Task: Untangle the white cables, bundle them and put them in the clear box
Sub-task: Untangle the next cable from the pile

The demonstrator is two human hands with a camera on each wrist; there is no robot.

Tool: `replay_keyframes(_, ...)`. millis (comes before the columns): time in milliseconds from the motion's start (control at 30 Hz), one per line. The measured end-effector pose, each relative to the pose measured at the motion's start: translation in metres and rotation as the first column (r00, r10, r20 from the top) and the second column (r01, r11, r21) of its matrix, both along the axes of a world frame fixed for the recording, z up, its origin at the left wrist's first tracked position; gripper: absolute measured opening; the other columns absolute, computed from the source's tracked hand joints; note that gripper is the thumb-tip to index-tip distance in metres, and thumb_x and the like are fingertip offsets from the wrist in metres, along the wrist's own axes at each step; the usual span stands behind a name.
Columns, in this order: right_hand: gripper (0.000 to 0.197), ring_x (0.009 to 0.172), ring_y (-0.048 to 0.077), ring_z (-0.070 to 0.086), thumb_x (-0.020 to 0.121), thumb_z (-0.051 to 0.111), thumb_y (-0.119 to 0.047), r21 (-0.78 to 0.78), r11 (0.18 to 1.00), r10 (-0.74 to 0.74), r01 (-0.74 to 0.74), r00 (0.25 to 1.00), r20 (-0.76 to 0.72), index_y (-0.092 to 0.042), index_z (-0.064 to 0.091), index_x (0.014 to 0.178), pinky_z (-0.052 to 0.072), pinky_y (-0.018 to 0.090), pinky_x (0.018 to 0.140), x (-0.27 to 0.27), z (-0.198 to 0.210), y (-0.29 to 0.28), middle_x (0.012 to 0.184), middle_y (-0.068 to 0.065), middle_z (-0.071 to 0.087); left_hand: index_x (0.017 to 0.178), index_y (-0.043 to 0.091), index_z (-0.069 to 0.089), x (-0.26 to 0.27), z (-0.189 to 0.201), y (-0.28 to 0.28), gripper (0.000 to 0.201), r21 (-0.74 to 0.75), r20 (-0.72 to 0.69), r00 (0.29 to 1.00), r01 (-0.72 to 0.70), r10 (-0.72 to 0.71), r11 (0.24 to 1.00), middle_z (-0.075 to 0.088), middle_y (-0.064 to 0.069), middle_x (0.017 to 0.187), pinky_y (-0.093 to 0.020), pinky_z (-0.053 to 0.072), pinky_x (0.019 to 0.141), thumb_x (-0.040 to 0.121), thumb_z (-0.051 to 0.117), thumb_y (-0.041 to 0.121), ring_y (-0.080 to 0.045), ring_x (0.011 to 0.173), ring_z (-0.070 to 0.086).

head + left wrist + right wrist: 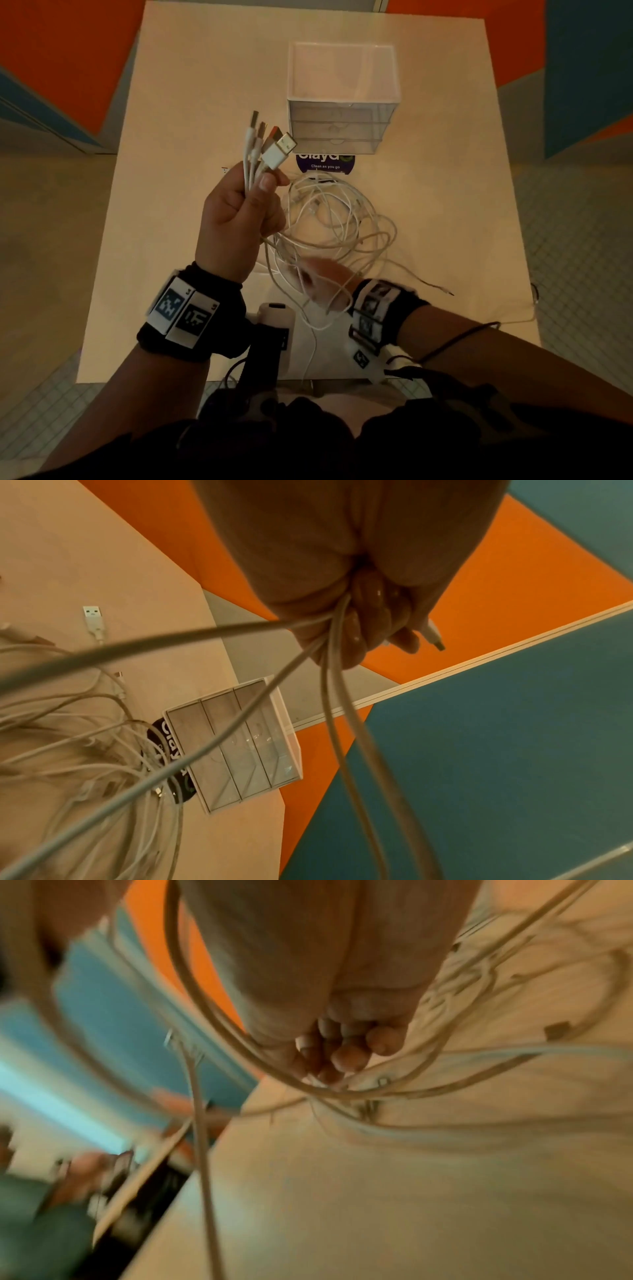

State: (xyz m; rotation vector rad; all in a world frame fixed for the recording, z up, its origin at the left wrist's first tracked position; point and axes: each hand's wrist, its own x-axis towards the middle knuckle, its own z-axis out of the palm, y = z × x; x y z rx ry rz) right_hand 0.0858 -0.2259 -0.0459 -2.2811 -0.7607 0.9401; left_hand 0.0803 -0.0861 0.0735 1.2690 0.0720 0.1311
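White plug (93, 616), left-wrist view only

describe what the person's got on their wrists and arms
Both hands, left hand and right hand, are bare. Each wrist wears a black band with white blocks bearing black-and-white square markers. A thin dark cable loops over the right forearm.

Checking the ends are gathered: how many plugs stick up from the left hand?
4, fanned above the left hand: plugs at far left, two in the middle, and the big white one at right. Another plug lies on the table; more may hide in the tangle.
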Motion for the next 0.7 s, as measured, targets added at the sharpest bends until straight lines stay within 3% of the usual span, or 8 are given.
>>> replay_keyframes(67,0.014,0.060,0.015,0.047,0.094,0.048,-0.013,0.184,0.953,-0.246,0.239,0.969,0.015,-0.015,0.049,0.080,0.032,0.018,0.056,0.023,0.020,-0.005,0.063,-0.007,0.048,0.079,0.020,0.065,0.000,-0.004,-0.002,0.023,-0.039,-0.025,1.000,-0.002,0.001,0.999,0.026,0.010,0.049,-0.027,0.019,0.047,0.092,0.047,0.025,-0.010,0.042,0.021)
replay_keyframes(167,0.011,0.054,0.001,0.054,0.094,0.050,-0.013,0.379,0.792,-0.468,0.480,0.874,-0.128,-0.012,0.059,0.087,0.046,0.015,0.057,0.055,0.058,-0.018,0.068,-0.007,0.058,0.075,0.015,0.061,0.002,-0.005,-0.004,0.031,-0.139,-0.087,0.996,-0.018,0.006,0.990,0.016,0.002,0.051,-0.024,0.017,0.047,0.096,0.039,0.019,-0.011,0.042,0.015)
replay_keyframes(267,0.012,0.058,0.001,0.061,0.090,0.052,0.004,0.546,0.672,-0.444,0.500,0.862,-0.244,0.000,0.061,0.097,0.051,0.016,0.060,0.082,0.096,-0.030,0.068,-0.007,0.067,0.078,0.010,0.052,0.003,-0.008,-0.006,0.027,-0.174,-0.119,0.993,0.003,-0.024,0.985,0.014,0.000,0.052,-0.022,0.015,0.046,0.096,0.034,0.020,-0.012,0.043,0.011)
replay_keyframes(333,0.012,0.062,0.008,0.064,0.089,0.053,0.003,0.588,0.642,-0.402,0.492,0.869,-0.288,-0.005,0.062,0.091,0.053,0.019,0.063,0.098,0.118,-0.041,0.068,-0.007,0.070,0.080,0.009,0.048,0.005,-0.010,-0.006,0.024,-0.165,-0.140,0.989,0.029,-0.053,0.986,0.016,0.003,0.050,-0.021,0.014,0.045,0.096,0.034,0.021,-0.010,0.042,0.011)
replay_keyframes(467,0.009,0.064,0.011,0.064,0.082,0.059,-0.005,0.622,0.514,-0.458,0.591,0.802,-0.384,-0.011,0.065,0.083,0.052,0.022,0.067,0.119,0.146,-0.067,0.071,-0.002,0.069,0.080,0.011,0.047,0.008,-0.007,0.000,0.023,-0.115,-0.175,0.982,0.046,-0.065,0.992,0.025,0.008,0.048,-0.017,0.018,0.043,0.095,0.036,0.023,-0.006,0.039,0.015)
replay_keyframes(533,0.009,0.066,0.012,0.066,0.083,0.061,-0.001,0.620,0.575,-0.483,0.533,0.834,-0.269,-0.009,0.063,0.086,0.053,0.024,0.070,0.121,0.158,-0.077,0.072,-0.001,0.068,0.080,0.011,0.047,0.010,-0.006,0.002,0.023,-0.058,-0.166,0.985,0.039,-0.048,0.998,0.029,0.008,0.047,-0.017,0.022,0.043,0.095,0.036,0.024,-0.007,0.039,0.018)
replay_keyframes(600,0.011,0.068,0.011,0.069,0.082,0.064,0.002,0.549,0.720,-0.436,0.424,0.892,-0.118,0.000,0.057,0.089,0.055,0.023,0.070,0.114,0.169,-0.074,0.073,0.003,0.066,0.080,0.013,0.051,0.012,-0.006,-0.001,0.023,0.024,-0.137,0.991,0.006,-0.003,1.000,0.043,0.007,0.048,-0.021,0.029,0.044,0.095,0.037,0.024,-0.010,0.040,0.030)
replay_keyframes(700,0.016,0.077,0.014,0.070,0.080,0.069,-0.008,0.432,0.859,-0.313,0.275,0.950,0.016,0.001,0.060,0.090,0.056,0.032,0.077,0.097,0.172,-0.057,0.079,0.004,0.068,0.083,0.021,0.065,0.018,-0.008,-0.014,0.029,0.051,-0.053,0.998,-0.017,0.020,0.999,0.070,0.004,0.073,-0.031,0.049,0.064,0.096,0.039,0.020,-0.017,0.067,0.063)
